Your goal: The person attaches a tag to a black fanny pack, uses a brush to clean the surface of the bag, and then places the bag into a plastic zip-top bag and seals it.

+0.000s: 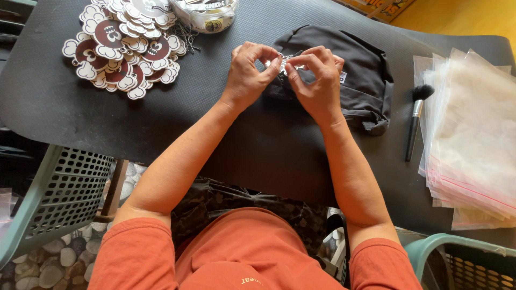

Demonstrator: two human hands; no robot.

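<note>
Bench (64, 102): a dark mat covers it and fills most of the frame; everything in use lies on it.
Clear bags (473, 145): a stack of transparent zip bags sits at the right edge of the frame, well apart from the hands.
Black pouch (360, 75): a soft black fabric bag lies at upper centre, just right of the middle, partly under the hands. This is the piece in hand; keeping it flat on the bench seems wise, so the fabric does not twist while the small part is worked.
Tag pile (126, 45): round-lobed card tags in brown and white are heaped at the upper left, apart from the hands.
Plastic tub (209, 13): a clear round container stands at the top centre, beside the tag pile; its contents are too small to tell.
Left hand (250, 75): fingers drawn together in a pinch on the small metal piece, resting against the pouch's left edge.
Right hand (317, 78): fingers likewise closed in a pinch on the same piece, fingertips nearly touching those of the left hand.
Brush (416, 121): a soft-headed brush with a dark handle lies between pouch and bags, untouched.
Small metal piece (283, 60): a glinting bit, perhaps a chain or zip pull, held between both pinches at the pouch; its exact shape cannot be told. Judgement: short, steady finger movements close to the fabric would serve best.
</note>
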